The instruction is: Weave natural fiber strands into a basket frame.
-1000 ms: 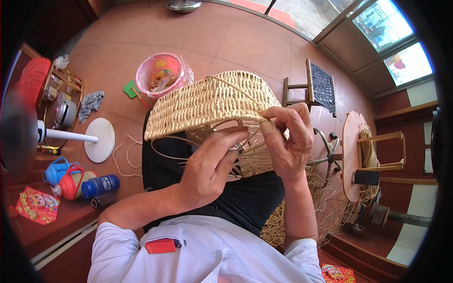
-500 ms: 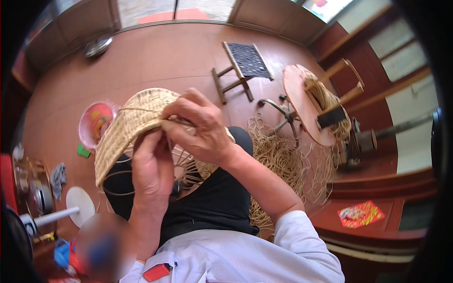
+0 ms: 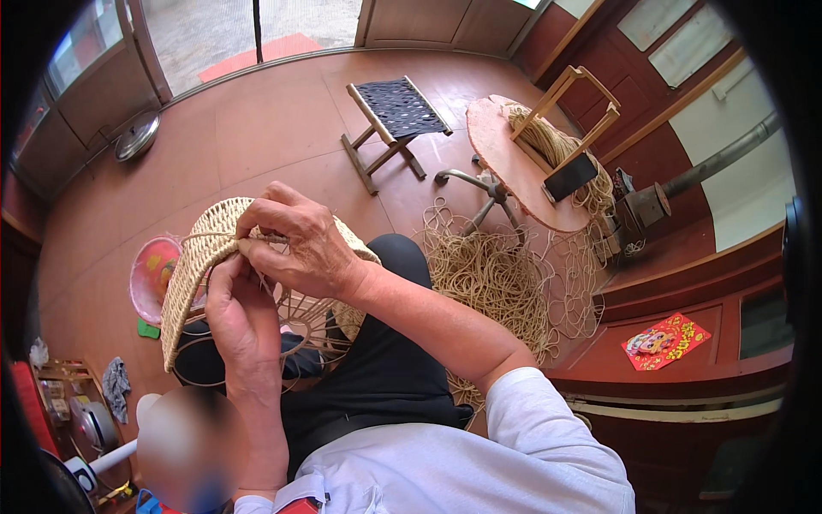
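View has swung right over the last second; both hands and the woven basket (image 3: pixel 190 274) sit further left in it. Basket's long side ran roughly level before, now slopes steeply down-left. Right forearm was upright, now reaches across the body.

Basket: held above the lap, over the left knee, rim toward the body, overlapping the pink bucket (image 3: pixel 145 283) in view. Thin bare spokes (image 3: pixel 300 321) fan out below the hands.

Right hand (image 3: pixel 304 244): thumb and forefinger together at the rim, clamped on a cord strand (image 3: pixel 205 236) that crosses the weave. Left hand (image 3: pixel 244 317): just below the right one, up against the rim from underneath. Its fingertips are partly hidden, can't tell if they're closed on anything.

Floor (image 3: pixel 274 128): folding stool (image 3: pixel 398 107), dark strap seat, toward the far edge; metal lid (image 3: pixel 137 137) near the far left corner. Big tangle of cord (image 3: pixel 488 291) beside the right knee, reaching the base of the round table (image 3: pixel 492 150).

Table's surface: cord bundle (image 3: pixel 548 137) along the right edge, black slab (image 3: pixel 570 177) near the lower right edge, phone-like. Red-and-gold card (image 3: pixel 666 343) on the red cabinet (image 3: pixel 591 355), left of its dark panel.
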The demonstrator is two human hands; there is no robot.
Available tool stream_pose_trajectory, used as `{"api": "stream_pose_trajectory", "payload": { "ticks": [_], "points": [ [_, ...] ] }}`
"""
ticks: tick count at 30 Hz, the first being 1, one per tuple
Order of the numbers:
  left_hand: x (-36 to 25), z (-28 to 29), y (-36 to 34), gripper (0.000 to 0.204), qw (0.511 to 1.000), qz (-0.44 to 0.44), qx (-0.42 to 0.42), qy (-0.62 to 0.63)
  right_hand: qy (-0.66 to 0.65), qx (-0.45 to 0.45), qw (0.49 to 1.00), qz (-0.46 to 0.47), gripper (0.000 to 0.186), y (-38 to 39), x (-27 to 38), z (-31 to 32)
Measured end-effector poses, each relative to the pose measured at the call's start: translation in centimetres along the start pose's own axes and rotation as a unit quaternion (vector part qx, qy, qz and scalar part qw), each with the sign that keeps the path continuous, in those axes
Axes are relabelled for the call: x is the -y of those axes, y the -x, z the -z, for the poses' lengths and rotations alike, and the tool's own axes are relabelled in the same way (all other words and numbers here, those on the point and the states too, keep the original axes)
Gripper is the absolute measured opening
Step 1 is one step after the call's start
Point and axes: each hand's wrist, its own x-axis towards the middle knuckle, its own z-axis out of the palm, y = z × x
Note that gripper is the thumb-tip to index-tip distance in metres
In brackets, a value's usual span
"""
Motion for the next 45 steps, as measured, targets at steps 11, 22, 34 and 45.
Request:
{"api": "stream_pose_trajectory", "payload": {
  "ticks": [11, 22, 34, 45],
  "points": [
    [1.1, 0.8, -1.3, 0.027, 1.000, -0.013, 0.008, 0.021, 0.011, -0.013, 1.000, 0.014, 0.015, -0.4, -1.0, 0.2],
    [1.6, 1.3, -2.5, 0.027, 1.000, -0.016, -0.017, -0.006, 0.011, -0.021, 1.000, -0.001, 0.014, -1.2, -1.7, 0.1],
    [1.3, 0.0, -4.7, 0.024, 0.908, -0.137, -0.009, -0.396, 0.027, -0.010, 0.999, -0.037, 0.014, -4.8, -5.9, -0.5],
    [-1.2, 0.6, -6.5, 0.021, 0.519, -0.492, 0.035, -0.698, 0.057, -0.022, 0.998, -0.009, 0.008, -5.2, -7.0, -2.0]
  ]
}}
